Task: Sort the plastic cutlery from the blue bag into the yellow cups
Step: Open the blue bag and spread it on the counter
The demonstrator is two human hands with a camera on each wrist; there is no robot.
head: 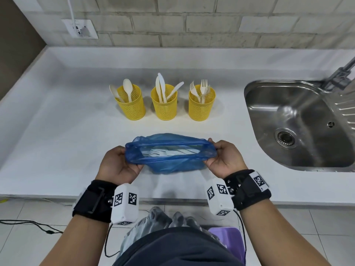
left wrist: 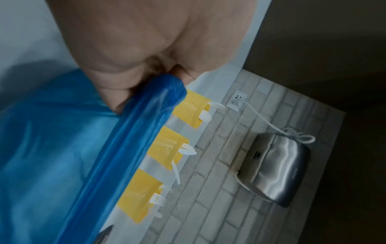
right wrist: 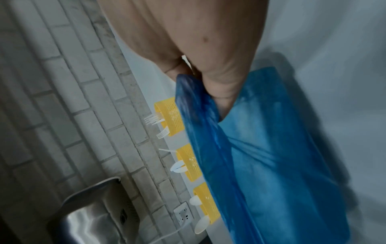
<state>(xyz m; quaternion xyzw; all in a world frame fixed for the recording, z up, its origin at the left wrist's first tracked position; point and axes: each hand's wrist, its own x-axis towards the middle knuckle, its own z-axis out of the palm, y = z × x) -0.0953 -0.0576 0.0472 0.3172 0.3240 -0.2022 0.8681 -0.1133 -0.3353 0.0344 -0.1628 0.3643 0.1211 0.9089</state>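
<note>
A blue plastic bag [head: 169, 160] [left wrist: 62, 148] [right wrist: 271, 156] lies on the white counter [head: 57, 131] near its front edge. My left hand [head: 119, 162] grips the left end of its rim and my right hand [head: 221, 158] grips the right end, and the mouth is stretched wide. White cutlery [head: 169, 151] shows inside. Behind stand three yellow mesh cups: the left cup [head: 131, 102] holds spoons, the middle cup [head: 163, 102] holds knives, the right cup [head: 201, 103] holds forks.
A steel sink [head: 299, 123] with a tap [head: 342, 73] lies at the right. A wall socket [head: 80, 28] with a white cable sits on the brick wall at back left. A steel hand dryer [left wrist: 277, 170] hangs on that wall.
</note>
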